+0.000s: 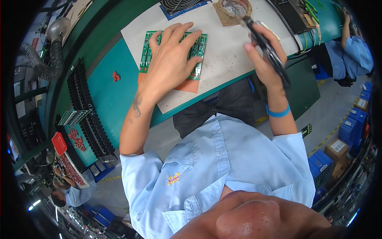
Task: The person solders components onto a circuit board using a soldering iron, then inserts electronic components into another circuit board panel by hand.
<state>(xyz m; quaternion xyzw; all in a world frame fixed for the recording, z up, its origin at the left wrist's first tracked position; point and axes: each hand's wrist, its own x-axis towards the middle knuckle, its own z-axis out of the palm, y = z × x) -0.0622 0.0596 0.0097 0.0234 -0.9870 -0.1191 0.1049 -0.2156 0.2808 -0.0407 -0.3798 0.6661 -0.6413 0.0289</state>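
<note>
Head view, looking down on the person at the table (105, 79): the left hand (171, 60) is spread wide over a panel of green circuit boards (195, 51), fingers fanned and the thumb held out to the right. That panel lies on an orange sheet (187, 86), near the table's front edge, and the orange sheet in turn sits on a big white sheet (227, 59) covering the tabletop there.

Over by the right, the right hand (260, 68) is closed round a black-handled tool, which I'd fairly call a soldering iron (267, 48), though it is too blurred to be certain. Its tip points away from the person, right by a round bowl (249, 5) with silvery scraps in it. The bowl stands on a brown plate (227, 20) toward the back edge of the table.

Left of the bowl, also toward the back edge, there's a black fan grille (179, 4) on a blue base (183, 14). Black cables (284, 24) run down the right side to the front edge. Away to the left, on the green surface beyond the white sheet, lies a little cluster of red parts (115, 76), well apart from both hands.
</note>
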